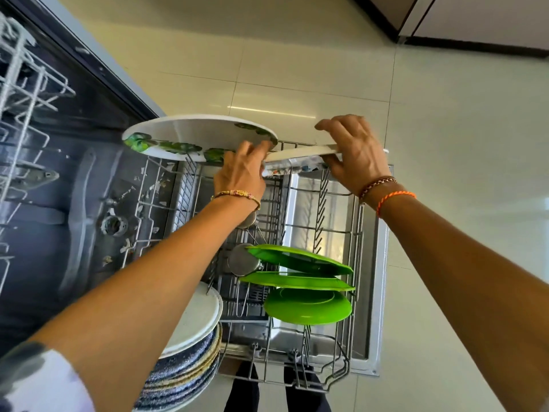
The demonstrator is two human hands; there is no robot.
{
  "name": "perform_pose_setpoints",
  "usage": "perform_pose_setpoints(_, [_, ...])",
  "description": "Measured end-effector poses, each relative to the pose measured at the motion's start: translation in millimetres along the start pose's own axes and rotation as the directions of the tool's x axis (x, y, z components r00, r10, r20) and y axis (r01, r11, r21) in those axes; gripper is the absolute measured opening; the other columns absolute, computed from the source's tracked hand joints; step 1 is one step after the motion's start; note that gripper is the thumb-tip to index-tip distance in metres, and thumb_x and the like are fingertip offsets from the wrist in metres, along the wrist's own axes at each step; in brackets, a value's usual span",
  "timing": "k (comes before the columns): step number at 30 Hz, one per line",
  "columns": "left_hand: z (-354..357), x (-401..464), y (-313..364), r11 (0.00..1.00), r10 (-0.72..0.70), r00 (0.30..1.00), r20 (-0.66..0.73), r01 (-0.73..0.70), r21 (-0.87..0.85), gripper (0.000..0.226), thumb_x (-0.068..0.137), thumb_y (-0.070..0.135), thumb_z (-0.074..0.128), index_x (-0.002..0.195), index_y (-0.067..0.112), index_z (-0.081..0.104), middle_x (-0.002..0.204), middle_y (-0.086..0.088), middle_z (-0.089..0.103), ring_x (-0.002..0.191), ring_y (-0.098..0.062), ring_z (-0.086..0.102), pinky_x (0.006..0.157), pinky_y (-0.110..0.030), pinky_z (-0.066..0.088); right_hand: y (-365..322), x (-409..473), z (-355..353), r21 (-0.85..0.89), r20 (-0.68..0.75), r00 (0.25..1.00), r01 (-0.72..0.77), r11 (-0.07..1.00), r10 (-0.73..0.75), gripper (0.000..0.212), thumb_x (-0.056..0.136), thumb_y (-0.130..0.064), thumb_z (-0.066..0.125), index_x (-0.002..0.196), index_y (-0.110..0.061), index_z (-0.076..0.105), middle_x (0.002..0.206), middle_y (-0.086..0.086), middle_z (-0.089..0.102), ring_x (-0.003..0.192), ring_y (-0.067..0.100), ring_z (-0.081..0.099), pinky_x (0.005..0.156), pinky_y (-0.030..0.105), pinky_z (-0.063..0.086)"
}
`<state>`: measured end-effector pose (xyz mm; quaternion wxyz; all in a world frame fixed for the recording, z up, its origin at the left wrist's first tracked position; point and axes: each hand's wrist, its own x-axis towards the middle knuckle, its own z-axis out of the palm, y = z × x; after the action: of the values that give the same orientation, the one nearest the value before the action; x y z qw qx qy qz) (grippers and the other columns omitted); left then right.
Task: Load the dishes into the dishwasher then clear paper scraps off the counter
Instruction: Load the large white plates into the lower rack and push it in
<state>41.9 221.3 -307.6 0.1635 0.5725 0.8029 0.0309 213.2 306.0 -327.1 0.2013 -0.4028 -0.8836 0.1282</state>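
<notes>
Left hand [242,173] grips leaf-print plate [199,138] by its rim above the rack's [358,233] far end | right hand [356,153] pinches second plate [300,154] beside it | likely stiff, breakable, slick: hold edges | green plates [306,304] slotted nearer; plate stack [193,346] left; tines crowd the slots.

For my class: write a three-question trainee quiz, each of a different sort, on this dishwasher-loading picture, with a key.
1. True or false: three green plates stand in the lower rack.
2. Which hand grips the leaf-patterned plate? A) left hand B) right hand
3. Fill in: the right hand holds a second white plate at the rack's ___ end, away from the person.

Key: 1 true; 2 A; 3 far.
</notes>
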Motion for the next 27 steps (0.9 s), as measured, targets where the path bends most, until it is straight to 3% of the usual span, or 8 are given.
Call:
perform_pose_setpoints(7, [12, -23, -4, 0.999, -0.014, 0.997, -0.079, 0.01, -0.053, 0.059, 0.086, 0.008, 0.058, 0.139, 0.011, 0.031, 0.14, -0.013, 0.033, 0.124, -0.029, 0.037, 0.092, -0.032, 0.042, 11, -38, 9, -0.044, -0.169, 0.986, -0.002, 0.999, -0.005, 0.045, 0.075, -0.027, 0.051, 0.116, -0.013, 0.042, 0.106, 0.024, 0.057, 0.096, 0.033, 0.05, 0.075, 0.042, 0.05])
perform_pose_setpoints(10, [16, -29, -8, 0.997, -0.008, 0.993, -0.114, -0.001, -0.078, 0.065, 0.084, 0.005, 0.06, 0.141, 0.011, 0.029, 0.144, -0.015, 0.029, 0.128, -0.029, 0.035, 0.1, -0.032, 0.039, 9, -49, 13, -0.05, -0.223, 0.974, -0.056, 0.997, 0.044, 0.053, 0.073, -0.016, 0.058, 0.121, -0.014, 0.037, 0.116, 0.019, 0.047, 0.1, 0.024, 0.038, 0.079, 0.045, 0.05])
perform_pose_setpoints(12, [16, -33, -10, 0.996, 0.003, 0.994, -0.112, -0.013, -0.09, 0.068, 0.082, 0.001, 0.059, 0.142, 0.01, 0.027, 0.145, -0.015, 0.028, 0.129, -0.03, 0.035, 0.101, -0.033, 0.039, 7, -53, 15, -0.033, -0.242, 0.966, -0.103, 0.994, 0.092, 0.069, 0.066, -0.003, 0.066, 0.126, -0.015, 0.034, 0.122, 0.009, 0.033, 0.106, 0.028, 0.041, 0.086, 0.047, 0.05])
perform_pose_setpoints(16, [15, -38, -17, 0.989, 0.108, 0.993, -0.038, -0.111, -0.096, 0.077, 0.084, 0.002, 0.057, 0.147, 0.01, 0.015, 0.152, -0.014, 0.019, 0.137, -0.031, 0.026, 0.107, -0.037, 0.035, 1, -63, 17, -0.032, -0.22, 0.959, -0.19, 0.981, 0.179, 0.081, 0.062, 0.006, 0.065, 0.132, -0.011, 0.029, 0.129, 0.015, 0.037, 0.113, 0.036, 0.046, 0.096, 0.047, 0.046])
perform_pose_setpoints(19, [13, -44, -22, 0.987, 0.13, 0.991, 0.01, -0.128, -0.098, 0.085, 0.086, 0.002, 0.055, 0.148, 0.013, -0.002, 0.157, -0.01, 0.004, 0.142, -0.028, 0.017, 0.1, -0.03, 0.04, -7, -71, 16, -0.009, -0.166, 0.957, -0.24, 0.971, 0.236, 0.083, 0.062, 0.012, 0.061, 0.138, -0.001, 0.028, 0.136, 0.025, 0.042, 0.123, 0.042, 0.044, 0.103, 0.05, 0.038])
perform_pose_setpoints(21, [12, -47, -22, 0.989, 0.118, 0.992, 0.034, -0.114, -0.09, 0.088, 0.087, 0.003, 0.054, 0.147, 0.014, -0.01, 0.157, -0.007, -0.005, 0.143, -0.025, 0.013, 0.084, -0.022, 0.045, -12, -75, 14, 0.004, -0.134, 0.954, -0.271, 0.963, 0.269, 0.082, 0.064, 0.013, 0.059, 0.14, 0.004, 0.03, 0.142, 0.026, 0.038, 0.129, 0.042, 0.038, 0.107, 0.051, 0.032])
perform_pose_setpoints(24, [14, -52, -21, 0.99, 0.129, 0.992, 0.005, -0.129, -0.056, 0.088, 0.087, 0.002, 0.053, 0.147, 0.011, -0.011, 0.156, -0.009, -0.011, 0.142, -0.026, 0.02, 0.062, -0.013, 0.039, -19, -83, 12, -0.011, -0.147, 0.956, -0.26, 0.966, 0.255, 0.081, 0.064, 0.012, 0.057, 0.14, 0.005, 0.03, 0.143, 0.026, 0.035, 0.13, 0.042, 0.038, 0.107, 0.049, 0.031])
perform_pose_setpoints(27, [19, -64, -20, 0.989, 0.143, 0.988, -0.053, -0.145, -0.036, 0.081, 0.089, 0.001, 0.049, 0.146, 0.007, -0.007, 0.155, -0.013, -0.011, 0.143, -0.026, 0.014, 0.08, -0.016, 0.041, -22, -98, 13, -0.018, -0.182, 0.948, -0.269, 0.963, 0.261, 0.084, 0.061, 0.01, 0.058, 0.139, -0.004, 0.029, 0.141, 0.023, 0.036, 0.121, 0.039, 0.045, 0.099, 0.048, 0.041])
